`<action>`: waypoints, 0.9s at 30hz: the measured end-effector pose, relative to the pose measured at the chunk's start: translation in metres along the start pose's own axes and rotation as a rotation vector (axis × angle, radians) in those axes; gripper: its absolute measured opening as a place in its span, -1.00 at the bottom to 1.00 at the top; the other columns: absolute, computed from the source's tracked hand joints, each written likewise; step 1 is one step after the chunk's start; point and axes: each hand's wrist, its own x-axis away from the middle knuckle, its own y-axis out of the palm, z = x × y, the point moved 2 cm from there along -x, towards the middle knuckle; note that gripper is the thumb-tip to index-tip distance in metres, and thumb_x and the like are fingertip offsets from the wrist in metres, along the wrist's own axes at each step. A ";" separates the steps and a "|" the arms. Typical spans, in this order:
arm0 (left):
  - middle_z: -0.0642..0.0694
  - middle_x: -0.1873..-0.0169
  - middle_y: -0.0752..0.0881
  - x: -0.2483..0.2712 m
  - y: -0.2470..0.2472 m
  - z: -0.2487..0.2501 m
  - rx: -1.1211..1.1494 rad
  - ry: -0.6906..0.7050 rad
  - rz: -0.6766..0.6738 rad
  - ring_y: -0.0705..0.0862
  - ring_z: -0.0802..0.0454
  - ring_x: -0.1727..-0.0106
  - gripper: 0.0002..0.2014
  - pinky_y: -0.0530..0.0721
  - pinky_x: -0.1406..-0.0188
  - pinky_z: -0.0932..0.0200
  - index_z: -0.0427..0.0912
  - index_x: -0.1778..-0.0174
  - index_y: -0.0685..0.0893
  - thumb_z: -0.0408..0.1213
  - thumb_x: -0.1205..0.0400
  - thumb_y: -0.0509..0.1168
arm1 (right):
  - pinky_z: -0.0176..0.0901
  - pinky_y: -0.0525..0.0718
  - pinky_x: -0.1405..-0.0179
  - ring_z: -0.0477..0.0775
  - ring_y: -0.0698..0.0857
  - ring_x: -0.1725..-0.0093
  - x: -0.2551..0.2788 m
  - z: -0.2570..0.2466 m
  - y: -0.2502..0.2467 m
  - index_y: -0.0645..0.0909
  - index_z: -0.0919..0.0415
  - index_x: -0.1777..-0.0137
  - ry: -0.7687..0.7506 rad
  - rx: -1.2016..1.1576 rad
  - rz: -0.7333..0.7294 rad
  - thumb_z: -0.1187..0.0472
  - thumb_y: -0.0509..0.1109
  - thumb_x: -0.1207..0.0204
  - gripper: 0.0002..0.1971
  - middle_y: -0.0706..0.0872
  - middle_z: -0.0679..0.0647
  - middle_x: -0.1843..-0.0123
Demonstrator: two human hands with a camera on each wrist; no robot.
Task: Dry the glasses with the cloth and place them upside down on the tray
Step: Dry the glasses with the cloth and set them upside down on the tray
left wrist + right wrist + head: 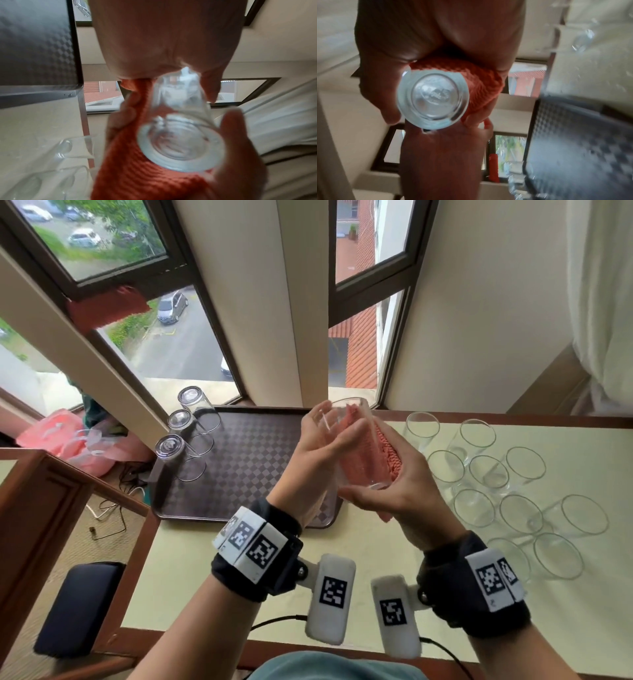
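Note:
A clear glass [352, 446] is up in the air over the right edge of the dark checkered tray [246, 467], its thick base [180, 146] toward me. My left hand [325, 440] grips its left side. My right hand [397, 487] holds the salmon cloth [388, 453] wrapped against the glass's right side, and cloth also shows through the glass wall. In the right wrist view the cloth [486, 83] bulges beside the glass base [433, 97]. Three glasses [181, 426] stand upside down along the tray's left edge.
Several upright glasses [486, 470] crowd the pale green table [239, 577] to the right of my hands. Windows and a wall pillar rise just behind the tray. A white curtain [599, 302] hangs at far right, and a dark stool [78, 607] sits low on the left.

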 end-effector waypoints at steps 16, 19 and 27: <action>-0.10 -0.08 0.70 -0.001 0.003 0.010 -0.141 0.070 0.028 0.79 0.22 0.04 -0.50 0.73 0.10 0.31 -0.33 -0.46 0.39 -0.18 -0.66 0.29 | 0.07 0.73 -0.25 0.19 0.69 -0.35 -0.004 -0.003 0.003 0.41 0.18 -0.58 0.052 -0.179 -0.060 0.28 0.68 -0.23 -0.12 0.68 0.20 -0.34; 0.03 -0.02 0.72 -0.002 -0.001 0.016 -0.166 0.040 -0.063 0.75 0.19 0.01 -0.67 0.75 0.04 0.23 -0.12 -0.32 0.52 -0.07 -0.69 0.20 | 0.02 0.74 -0.15 0.22 0.72 -0.24 -0.006 -0.002 -0.001 0.48 0.21 -0.49 0.115 -0.376 -0.095 0.25 0.61 -0.20 -0.21 0.73 0.19 -0.22; -0.20 -0.47 0.59 -0.002 -0.006 0.008 -0.110 -0.029 0.026 0.72 0.06 -0.29 -0.03 0.73 0.01 0.35 -0.15 -0.71 -0.02 -0.16 -0.55 0.51 | -0.24 0.65 -0.35 -0.26 0.61 -0.42 -0.005 -0.004 0.004 0.22 -0.03 -0.66 -0.072 0.275 0.058 0.20 0.77 -0.22 0.06 0.57 -0.27 -0.39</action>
